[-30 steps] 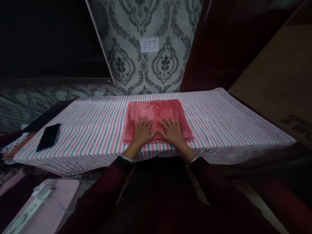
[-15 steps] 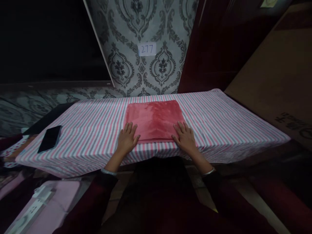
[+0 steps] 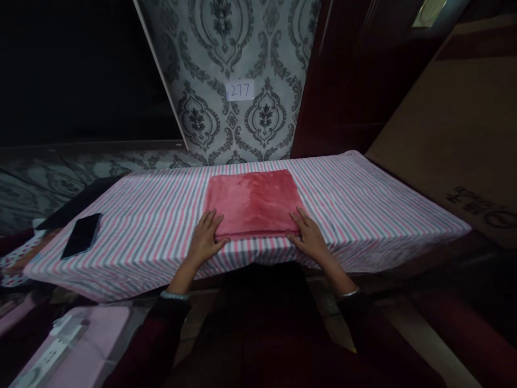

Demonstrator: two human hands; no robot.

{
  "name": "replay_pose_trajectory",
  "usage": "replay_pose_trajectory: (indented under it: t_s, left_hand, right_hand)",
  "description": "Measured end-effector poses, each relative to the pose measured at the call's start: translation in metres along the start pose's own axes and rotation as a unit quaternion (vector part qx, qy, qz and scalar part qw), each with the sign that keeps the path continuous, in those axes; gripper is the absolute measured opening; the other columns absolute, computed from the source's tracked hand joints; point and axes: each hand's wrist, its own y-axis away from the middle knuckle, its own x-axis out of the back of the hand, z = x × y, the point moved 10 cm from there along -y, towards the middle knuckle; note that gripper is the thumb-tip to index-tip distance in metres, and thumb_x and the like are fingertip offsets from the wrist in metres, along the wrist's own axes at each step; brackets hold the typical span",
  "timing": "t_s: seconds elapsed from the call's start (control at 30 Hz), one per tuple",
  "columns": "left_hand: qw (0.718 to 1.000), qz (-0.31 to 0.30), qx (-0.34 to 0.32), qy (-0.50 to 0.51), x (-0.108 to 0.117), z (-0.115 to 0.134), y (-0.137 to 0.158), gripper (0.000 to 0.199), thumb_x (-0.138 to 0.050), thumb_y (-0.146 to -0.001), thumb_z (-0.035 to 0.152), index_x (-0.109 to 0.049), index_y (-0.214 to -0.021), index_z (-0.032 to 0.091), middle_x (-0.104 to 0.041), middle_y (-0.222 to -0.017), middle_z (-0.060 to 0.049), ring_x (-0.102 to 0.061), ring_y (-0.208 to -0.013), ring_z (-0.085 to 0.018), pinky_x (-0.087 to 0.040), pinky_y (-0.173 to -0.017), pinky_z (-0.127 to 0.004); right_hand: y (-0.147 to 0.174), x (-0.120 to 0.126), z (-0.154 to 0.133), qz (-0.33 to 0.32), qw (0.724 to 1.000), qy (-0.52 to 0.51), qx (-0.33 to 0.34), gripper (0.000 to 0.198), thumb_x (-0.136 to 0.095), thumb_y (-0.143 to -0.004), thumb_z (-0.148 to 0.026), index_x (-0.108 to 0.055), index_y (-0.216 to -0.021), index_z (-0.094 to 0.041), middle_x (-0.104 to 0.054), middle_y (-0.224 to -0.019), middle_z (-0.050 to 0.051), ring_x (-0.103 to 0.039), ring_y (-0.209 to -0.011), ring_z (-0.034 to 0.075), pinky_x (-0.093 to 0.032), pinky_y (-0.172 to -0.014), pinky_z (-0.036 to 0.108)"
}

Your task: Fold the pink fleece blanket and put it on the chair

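Note:
A folded pink-red plush cloth [image 3: 254, 202] lies flat on a striped tablecloth [image 3: 161, 215], its folded layers showing along the near edge. At its near left corner is my left hand [image 3: 204, 237], fingers stretched along the left side and thumb against the front edge. My right hand [image 3: 309, 234] touches the near right corner in much the same way, fingertips on the side and thumb at the front. Both hands look open, resting on the cloth's edges without closing round it.
A black phone [image 3: 82, 235] lies on the table's left end. A large cardboard box [image 3: 452, 134] stands at the right. Below left, a white power strip [image 3: 50, 358] rests on a pink surface [image 3: 97, 334]. Behind are a dark screen [image 3: 81, 70] and patterned wallpaper [image 3: 234, 59].
My hands have slid from the top of the cloth outward and nearer to me, onto its near corners. The cloth stays in place; the camera view has shifted slightly.

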Motion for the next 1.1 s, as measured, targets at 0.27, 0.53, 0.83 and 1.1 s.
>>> replay_pose_trajectory:
  t_s: [0.27, 0.53, 0.83, 1.1]
  left_hand:
    - [0.999, 0.042, 0.015, -0.004, 0.01, 0.005, 0.006, 0.062, -0.058, -0.091, 0.05, -0.054, -0.147, 0.023, -0.047, -0.16, -0.015, -0.036, -0.151, -0.036, -0.021, -0.123, -0.063]
    - [0.999, 0.043, 0.014, 0.007, 0.025, 0.065, -0.036, 0.06, -0.05, -0.098, 0.046, -0.049, -0.151, 0.019, -0.044, -0.161, -0.017, -0.035, -0.152, -0.035, -0.019, -0.124, -0.064]
    - [0.992, -0.123, 0.002, -0.021, -0.018, 0.095, -0.08, 0.065, -0.04, -0.102, 0.049, -0.036, -0.16, 0.02, -0.028, -0.169, -0.016, -0.021, -0.158, -0.032, -0.018, -0.124, -0.067]
    - [0.992, -0.114, -0.004, -0.046, -0.03, 0.099, -0.075, 0.06, -0.038, -0.101, 0.041, -0.042, -0.157, 0.019, -0.029, -0.169, -0.015, -0.024, -0.157, -0.033, -0.02, -0.123, -0.066]
  right_hand:
    - [0.003, 0.005, 0.003, 0.052, 0.999, -0.003, 0.016, 0.062, -0.053, -0.096, -0.046, -0.049, -0.152, -0.022, -0.039, -0.163, 0.014, -0.033, -0.15, 0.035, -0.036, -0.116, 0.056]
    - [-0.042, 0.025, -0.056, 0.03, 0.999, 0.018, 0.033, 0.059, -0.046, -0.1, -0.051, -0.049, -0.154, -0.025, -0.04, -0.163, 0.011, -0.023, -0.154, 0.036, -0.025, -0.12, 0.059]
    - [-0.088, -0.016, -0.082, -0.12, 0.992, 0.046, 0.012, 0.055, -0.043, -0.104, -0.043, -0.046, -0.156, -0.025, -0.034, -0.167, 0.008, -0.028, -0.154, 0.032, -0.023, -0.122, 0.055]
    - [-0.082, -0.031, -0.078, -0.117, 0.992, 0.055, 0.002, 0.053, -0.044, -0.101, -0.039, -0.051, -0.153, -0.027, -0.039, -0.165, 0.005, -0.029, -0.153, 0.031, -0.02, -0.123, 0.055]
